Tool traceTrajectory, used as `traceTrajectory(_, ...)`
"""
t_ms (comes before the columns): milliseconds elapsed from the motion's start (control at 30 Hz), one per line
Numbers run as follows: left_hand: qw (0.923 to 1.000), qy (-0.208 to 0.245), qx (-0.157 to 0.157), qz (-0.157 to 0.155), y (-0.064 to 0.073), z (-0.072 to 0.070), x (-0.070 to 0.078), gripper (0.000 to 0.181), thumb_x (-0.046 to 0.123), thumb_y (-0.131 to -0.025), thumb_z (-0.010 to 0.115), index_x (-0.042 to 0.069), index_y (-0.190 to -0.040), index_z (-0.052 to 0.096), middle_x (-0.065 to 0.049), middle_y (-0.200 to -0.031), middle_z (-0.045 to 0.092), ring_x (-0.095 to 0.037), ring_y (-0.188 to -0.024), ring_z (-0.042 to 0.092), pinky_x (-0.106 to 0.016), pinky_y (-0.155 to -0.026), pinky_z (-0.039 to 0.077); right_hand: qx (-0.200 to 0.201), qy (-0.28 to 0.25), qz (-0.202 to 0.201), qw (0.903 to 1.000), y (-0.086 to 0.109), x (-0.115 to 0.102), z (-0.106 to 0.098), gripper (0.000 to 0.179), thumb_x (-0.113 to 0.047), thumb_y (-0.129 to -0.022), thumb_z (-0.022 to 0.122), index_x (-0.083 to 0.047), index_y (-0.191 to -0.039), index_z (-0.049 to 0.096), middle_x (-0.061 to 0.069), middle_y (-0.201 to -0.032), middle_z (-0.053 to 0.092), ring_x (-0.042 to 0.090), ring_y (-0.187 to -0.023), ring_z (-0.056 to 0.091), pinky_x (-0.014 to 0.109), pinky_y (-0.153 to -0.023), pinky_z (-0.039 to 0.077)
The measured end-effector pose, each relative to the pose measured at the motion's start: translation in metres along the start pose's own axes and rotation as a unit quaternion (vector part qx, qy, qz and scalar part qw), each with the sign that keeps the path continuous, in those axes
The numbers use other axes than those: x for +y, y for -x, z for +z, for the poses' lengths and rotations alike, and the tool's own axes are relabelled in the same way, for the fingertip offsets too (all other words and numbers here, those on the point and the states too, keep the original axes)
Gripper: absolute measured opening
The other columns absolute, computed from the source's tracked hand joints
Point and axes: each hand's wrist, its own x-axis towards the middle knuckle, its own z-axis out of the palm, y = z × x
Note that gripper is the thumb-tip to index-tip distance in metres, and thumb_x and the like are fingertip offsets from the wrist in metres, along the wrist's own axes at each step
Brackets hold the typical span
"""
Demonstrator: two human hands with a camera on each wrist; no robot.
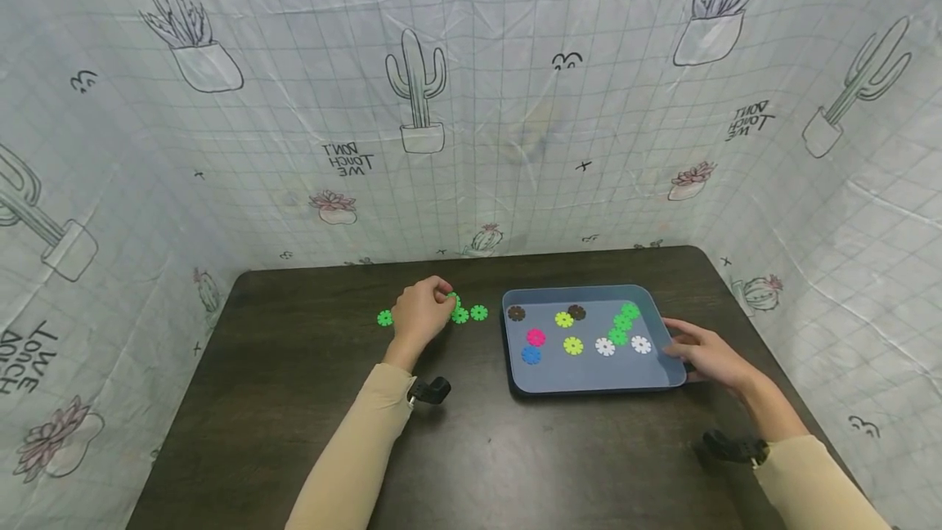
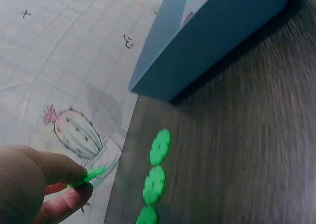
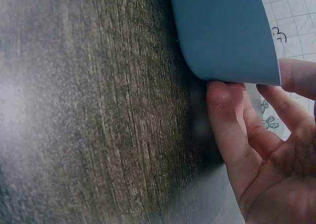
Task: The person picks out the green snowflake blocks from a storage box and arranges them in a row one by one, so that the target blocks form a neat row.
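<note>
Between thumb and finger, my left hand point(image 1: 421, 311) pinches a green notched disc point(image 2: 91, 175), held above the table near its back edge. Beneath and beside it, more green discs point(image 1: 479, 312) lie in a row on the tabletop; another green disc point(image 1: 385, 318) shows left of the hand. My right hand point(image 1: 708, 356) grips the right end of a blue-grey tray point(image 1: 589, 379), thumb at the rim and fingers against the outer wall low down. Inside the tray are several discs: linked green discs point(image 1: 622, 323), white, yellow, brown, a pink disc point(image 1: 536, 337) and a blue disc point(image 1: 531, 355).
The dark wooden table point(image 1: 294, 415) has its back edge close to a hanging white cloth point(image 1: 500, 105) printed with cacti, which also rises along both sides. A black band with a camera point(image 1: 430, 390) sits on the left wrist, another point(image 1: 732, 446) on the right.
</note>
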Motion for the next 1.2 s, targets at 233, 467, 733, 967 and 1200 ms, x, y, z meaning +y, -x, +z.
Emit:
traceTrajectory(233, 0.9996, -0.014, 0.016, -0.019, 0.002, -0.012, -0.018, 0.012, 0.027, -0.091, 0.072, 0.023, -0.102, 0.077, 0.009, -0.085, 0.072, -0.019, -0.070, 0.066, -0.039, -0.058, 0.050, 0.002, 0.001, -0.004, 1.0000, -0.001, 0.002, 0.001, 0.077, -0.025, -0.104, 0.061, 0.002, -0.163, 0.018, 0.039, -0.143, 0.043, 0.051, -0.124, 0.054, 0.054, -0.086, 0.058)
traceTrajectory(467, 0.9988, -0.010, 0.021, -0.042, 0.005, -0.024, -0.037, 0.015, 0.028, -0.092, 0.070, 0.022, -0.105, 0.077, 0.007, -0.088, 0.074, -0.021, -0.071, 0.067, -0.044, -0.061, 0.052, 0.002, -0.002, -0.003, 1.0000, -0.001, 0.001, 0.001, 0.077, -0.025, -0.105, 0.060, 0.002, -0.163, 0.017, 0.040, -0.145, 0.041, 0.053, -0.126, 0.052, 0.054, -0.086, 0.058)
traceTrajectory(733, 0.9970, 0.001, 0.042, -0.066, 0.009, -0.044, -0.066, 0.018, 0.029, -0.095, 0.070, 0.019, -0.108, 0.077, 0.003, -0.090, 0.075, -0.023, -0.071, 0.066, -0.046, -0.061, 0.051, 0.001, -0.007, -0.002, 1.0000, -0.002, 0.002, 0.002, 0.077, -0.025, -0.105, 0.060, 0.001, -0.163, 0.016, 0.040, -0.145, 0.040, 0.052, -0.126, 0.053, 0.054, -0.086, 0.058)
traceTrajectory(967, 0.9944, 0.009, 0.055, -0.090, 0.012, -0.061, -0.089, 0.020, 0.029, -0.095, 0.071, 0.017, -0.109, 0.076, -0.001, -0.095, 0.076, -0.024, -0.069, 0.066, -0.045, -0.060, 0.049, -0.001, -0.011, 0.001, 0.9999, -0.001, 0.000, 0.002, 0.078, -0.026, -0.105, 0.059, 0.001, -0.164, 0.014, 0.042, -0.148, 0.036, 0.055, -0.127, 0.051, 0.055, -0.087, 0.058)
traceTrajectory(1200, 0.9915, 0.004, 0.047, -0.121, 0.015, -0.071, -0.106, 0.023, 0.031, -0.096, 0.070, 0.016, -0.113, 0.075, -0.004, -0.101, 0.077, -0.027, -0.077, 0.069, -0.048, -0.065, 0.051, 0.000, -0.012, 0.002, 0.9999, -0.002, 0.002, 0.002, 0.079, -0.026, -0.105, 0.060, 0.001, -0.163, 0.015, 0.041, -0.147, 0.037, 0.055, -0.128, 0.051, 0.054, -0.087, 0.058)
